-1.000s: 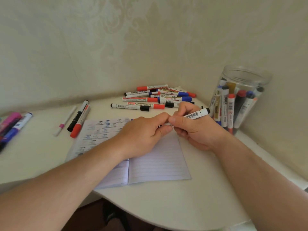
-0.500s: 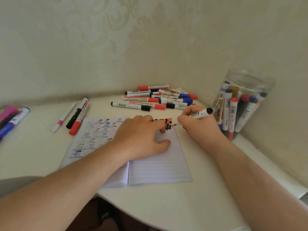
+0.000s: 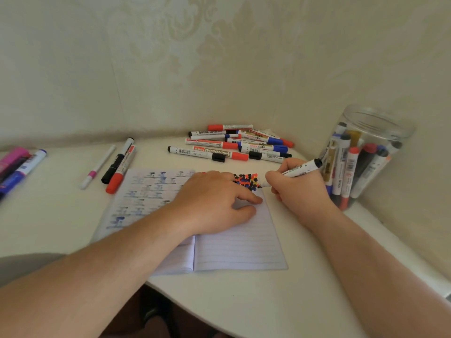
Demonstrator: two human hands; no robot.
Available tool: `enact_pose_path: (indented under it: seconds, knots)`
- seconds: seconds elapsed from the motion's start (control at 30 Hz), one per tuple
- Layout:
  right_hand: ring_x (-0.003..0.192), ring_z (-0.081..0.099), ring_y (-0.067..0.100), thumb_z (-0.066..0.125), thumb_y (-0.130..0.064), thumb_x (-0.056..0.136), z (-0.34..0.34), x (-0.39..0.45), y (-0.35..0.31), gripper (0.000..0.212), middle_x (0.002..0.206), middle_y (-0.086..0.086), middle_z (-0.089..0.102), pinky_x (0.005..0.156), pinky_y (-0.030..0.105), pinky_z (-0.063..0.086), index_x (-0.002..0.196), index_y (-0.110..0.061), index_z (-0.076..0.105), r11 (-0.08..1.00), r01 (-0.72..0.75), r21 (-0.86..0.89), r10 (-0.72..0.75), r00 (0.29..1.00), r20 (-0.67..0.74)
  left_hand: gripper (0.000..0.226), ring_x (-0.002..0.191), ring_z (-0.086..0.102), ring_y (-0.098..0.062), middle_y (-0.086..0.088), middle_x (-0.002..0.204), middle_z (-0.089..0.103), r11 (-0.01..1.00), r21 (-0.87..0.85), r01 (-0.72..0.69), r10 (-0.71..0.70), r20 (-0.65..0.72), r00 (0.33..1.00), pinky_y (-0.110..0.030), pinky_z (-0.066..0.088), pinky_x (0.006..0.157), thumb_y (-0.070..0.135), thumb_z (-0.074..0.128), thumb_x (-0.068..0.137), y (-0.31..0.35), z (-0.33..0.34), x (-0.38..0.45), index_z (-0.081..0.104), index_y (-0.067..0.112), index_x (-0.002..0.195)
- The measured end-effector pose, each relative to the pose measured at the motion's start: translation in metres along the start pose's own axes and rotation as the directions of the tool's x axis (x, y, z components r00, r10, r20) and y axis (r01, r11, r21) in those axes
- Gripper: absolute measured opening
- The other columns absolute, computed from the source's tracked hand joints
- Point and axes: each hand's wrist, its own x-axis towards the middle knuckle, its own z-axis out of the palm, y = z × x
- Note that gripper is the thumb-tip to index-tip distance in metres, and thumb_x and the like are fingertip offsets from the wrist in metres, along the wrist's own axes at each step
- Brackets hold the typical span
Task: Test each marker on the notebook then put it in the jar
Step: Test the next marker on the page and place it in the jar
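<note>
An open lined notebook (image 3: 240, 250) lies on the white table (image 3: 244, 303). A patch of black, red and blue dots (image 3: 247, 181) fills the top right corner of its right page. My right hand (image 3: 296, 189) grips a white marker with a black end (image 3: 301, 169), and the tip touches the page beside the dots. My left hand (image 3: 213, 201) rests palm down on the notebook with loosely bent fingers; I see no cap in it. A clear plastic jar (image 3: 375, 123) at the right holds several markers standing upright.
Several red, blue and black markers (image 3: 229, 147) lie in a pile behind the notebook. To the left lie a thin pink pen (image 3: 97, 168), a black marker and a red marker (image 3: 119, 172). More markers (image 3: 20, 167) sit at the far left edge. Walls close in behind and at the right.
My hands were together at the marker's tip end. They have since parted: my left hand settled onto the notebook and my right hand brought the marker's tip down to the dotted corner.
</note>
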Motion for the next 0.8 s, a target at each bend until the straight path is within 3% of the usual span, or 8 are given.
enact_pose_path:
  seconds: [0.23, 0.43, 0.6, 0.8]
  knots:
    - [0.061, 0.055, 0.018, 0.073, -0.017, 0.077, 0.0022, 0.0012, 0.0019, 0.021, 0.078, 0.022, 0.067, 0.059, 0.036, 0.046, 0.071, -0.008, 0.055, 0.998, 0.020, -0.068, -0.021, 1.000, -0.017, 0.035, 0.098, 0.049, -0.011, 0.019, 0.083, 0.043, 1.000, -0.002, 0.000, 0.000, 0.004, 1.000, -0.035, 0.038, 0.084, 0.070, 0.043, 0.092, 0.0004, -0.0013, -0.0008, 0.054, 0.070, 0.125]
    - [0.050, 0.055, 0.014, 0.073, -0.012, 0.079, 0.0009, 0.0011, 0.0016, 0.024, 0.062, 0.008, 0.065, 0.053, 0.028, 0.045, 0.065, -0.017, 0.054, 1.000, 0.009, 0.002, -0.009, 1.000, -0.007, 0.035, 0.096, 0.046, -0.010, 0.020, 0.082, 0.041, 1.000, -0.002, 0.002, -0.002, 0.003, 1.000, -0.035, 0.034, 0.082, 0.070, 0.044, 0.093, 0.0010, -0.0016, -0.0007, 0.055, 0.070, 0.126]
    - [0.062, 0.058, 0.015, 0.074, -0.017, 0.078, 0.0024, 0.0000, 0.0000, 0.019, 0.076, 0.017, 0.069, 0.059, 0.035, 0.049, 0.068, -0.014, 0.059, 0.995, 0.024, -0.094, -0.025, 1.000, -0.011, 0.035, 0.102, 0.050, -0.011, 0.019, 0.084, 0.043, 1.000, -0.005, 0.007, -0.007, 0.005, 1.000, -0.036, 0.038, 0.085, 0.071, 0.043, 0.092, 0.0011, -0.0018, -0.0009, 0.054, 0.071, 0.125]
    - [0.058, 0.054, 0.017, 0.073, -0.017, 0.076, 0.0015, -0.0003, 0.0004, 0.024, 0.073, 0.018, 0.067, 0.057, 0.032, 0.044, 0.063, -0.021, 0.053, 0.999, 0.019, -0.049, -0.021, 0.999, -0.035, 0.033, 0.099, 0.047, -0.010, 0.020, 0.083, 0.042, 1.000, -0.005, 0.006, -0.006, -0.006, 1.000, -0.034, 0.031, 0.081, 0.070, 0.044, 0.093, 0.0022, -0.0004, -0.0006, 0.055, 0.070, 0.124]
